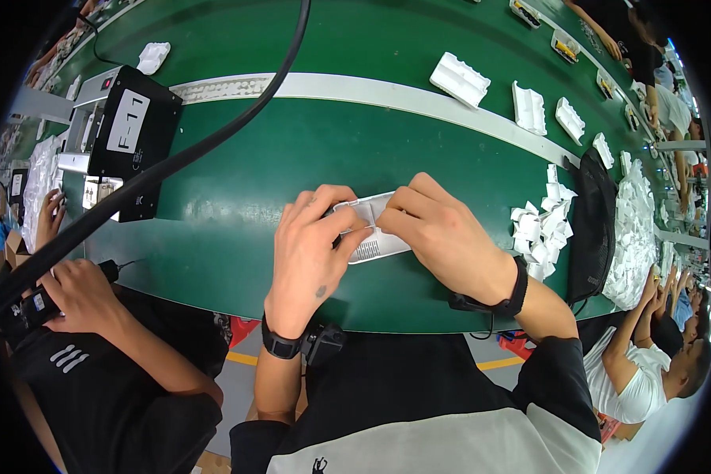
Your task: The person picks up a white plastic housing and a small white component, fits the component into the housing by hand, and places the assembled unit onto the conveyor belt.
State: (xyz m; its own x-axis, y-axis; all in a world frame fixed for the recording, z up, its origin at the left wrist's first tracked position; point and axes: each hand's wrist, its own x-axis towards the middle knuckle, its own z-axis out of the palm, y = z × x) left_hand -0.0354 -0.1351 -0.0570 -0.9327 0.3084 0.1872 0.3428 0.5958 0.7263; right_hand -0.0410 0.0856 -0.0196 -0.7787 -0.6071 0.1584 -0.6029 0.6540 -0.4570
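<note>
Over the near part of the green table, both my hands hold a small white box [381, 249] with fine dark print on its near side. My left hand [302, 241] grips its left end, thumb and fingers bent in on it. At the opposite end, my right hand [442, 229] pinches the upper edge near the middle, its fingers pressed together. Part of the box is hidden under my fingers, and what is inside it cannot be made out.
A black machine [138, 170] stands left, with a thick black cable [241, 118] arching across. Small white folded pieces [541, 237] are heaped right, beside a black pouch [591, 229] and clear plastic bags [633, 237]. White trays [460, 79] lie beyond a pale rail. Co-workers sit on both sides.
</note>
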